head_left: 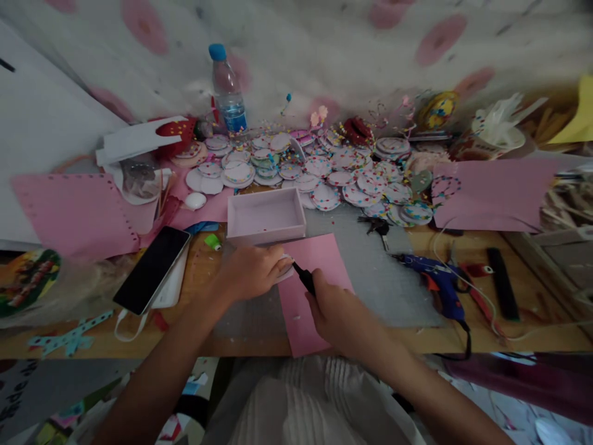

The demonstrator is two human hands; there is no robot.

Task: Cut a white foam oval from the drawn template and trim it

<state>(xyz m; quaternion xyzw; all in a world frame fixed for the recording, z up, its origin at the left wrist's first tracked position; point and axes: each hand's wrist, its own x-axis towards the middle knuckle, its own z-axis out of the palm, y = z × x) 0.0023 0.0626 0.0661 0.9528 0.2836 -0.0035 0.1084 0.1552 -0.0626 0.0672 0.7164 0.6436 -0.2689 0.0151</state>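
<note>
My left hand (254,271) grips a small white round disc (285,273) by its edge, over a sheet of pink card (315,303). In my right hand (336,309) is a slim tool with a black handle (304,277). Its thin tip points up and left and meets the disc near my left fingertips; the kind of tip is too small to tell. Just beyond my left hand stands an open pale pink box (266,230). Under the card lies a grey cutting mat (380,278).
Many white discs with coloured beads (343,170) are heaped along the back. To the right lie a blue glue gun (435,281) with its cord and keys (377,227). A phone (152,269) lies left. A water bottle (228,93) stands behind.
</note>
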